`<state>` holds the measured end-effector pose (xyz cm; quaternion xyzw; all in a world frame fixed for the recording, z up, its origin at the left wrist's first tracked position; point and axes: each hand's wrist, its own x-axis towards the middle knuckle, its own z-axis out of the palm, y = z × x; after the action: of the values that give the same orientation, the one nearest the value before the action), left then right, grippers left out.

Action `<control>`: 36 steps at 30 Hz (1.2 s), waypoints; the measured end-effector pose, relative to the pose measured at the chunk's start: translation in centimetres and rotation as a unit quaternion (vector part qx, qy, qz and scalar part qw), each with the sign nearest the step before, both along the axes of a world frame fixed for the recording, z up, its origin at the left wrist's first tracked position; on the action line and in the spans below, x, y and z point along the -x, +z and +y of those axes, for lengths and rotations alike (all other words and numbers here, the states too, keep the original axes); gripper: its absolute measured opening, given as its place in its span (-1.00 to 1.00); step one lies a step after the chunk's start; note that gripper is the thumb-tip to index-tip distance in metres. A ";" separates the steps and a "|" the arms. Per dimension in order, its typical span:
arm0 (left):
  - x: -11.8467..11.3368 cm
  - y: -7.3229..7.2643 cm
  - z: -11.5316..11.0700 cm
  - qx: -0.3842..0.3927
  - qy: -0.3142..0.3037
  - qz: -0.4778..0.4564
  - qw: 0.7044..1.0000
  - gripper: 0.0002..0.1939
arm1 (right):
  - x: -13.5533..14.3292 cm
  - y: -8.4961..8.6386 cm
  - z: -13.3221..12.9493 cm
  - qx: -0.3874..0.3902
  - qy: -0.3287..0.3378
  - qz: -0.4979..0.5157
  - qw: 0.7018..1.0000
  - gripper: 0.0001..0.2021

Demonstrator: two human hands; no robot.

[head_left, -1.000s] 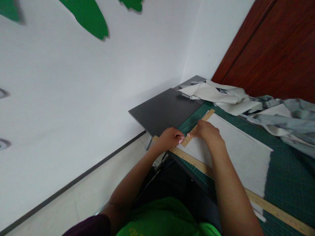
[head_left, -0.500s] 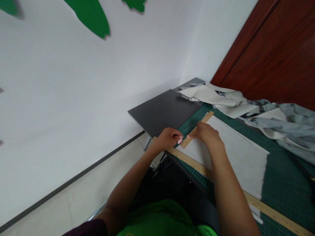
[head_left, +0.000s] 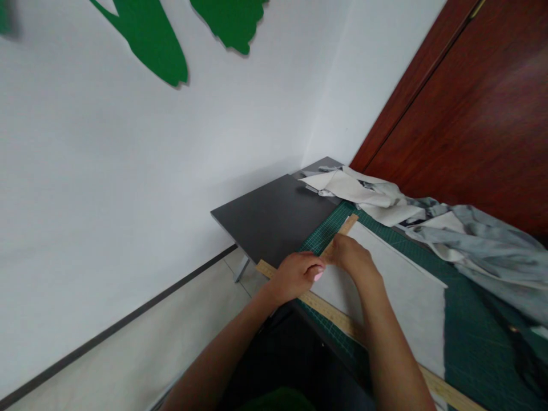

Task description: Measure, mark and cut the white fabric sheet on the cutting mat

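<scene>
My left hand (head_left: 295, 277) is closed in a pinch on a small pink piece that looks like tailor's chalk (head_left: 318, 276), low over the near left corner of a white cloth (head_left: 402, 302). Right beside it, my right hand (head_left: 354, 258) grips a short wooden ruler (head_left: 349, 224) lying along the cloth's left edge; its fingertips are partly hidden. A long wooden ruler (head_left: 329, 311) runs along the cloth's near edge, passing beneath my left hand and right forearm.
Under the cloth lies a green cutting mat (head_left: 466, 331) on a dark grey table (head_left: 269, 217). Crumpled grey and white fabric (head_left: 377, 200) is heaped along the far side. Black scissors (head_left: 526, 359) seem to lie at the right. A white wall and brown door stand behind.
My view has tilted up a little. My left hand has come closer to my right hand, bringing the pink chalk to the inner side of the short ruler's near end.
</scene>
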<state>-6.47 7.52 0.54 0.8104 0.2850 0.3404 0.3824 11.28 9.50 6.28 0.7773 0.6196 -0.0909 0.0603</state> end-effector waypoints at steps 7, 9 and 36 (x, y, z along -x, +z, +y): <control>0.0 0.1 0.0 0.022 -0.015 -0.004 1.000 -0.74 | -0.1 -0.1 0.0 -0.006 0.000 0.002 1.000 -0.54; -0.1 0.1 -0.1 0.026 -0.029 0.000 0.999 -0.73 | -0.1 0.0 -0.1 -0.009 -0.002 0.002 1.000 -0.55; 0.2 0.3 0.0 0.049 0.026 0.071 0.996 -0.79 | 0.0 0.3 -0.6 -0.060 0.023 0.041 0.997 -0.66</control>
<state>-6.63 7.55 0.85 0.8051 0.3490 0.2777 0.3910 11.25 8.87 6.56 0.7610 0.6432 -0.0839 -0.0097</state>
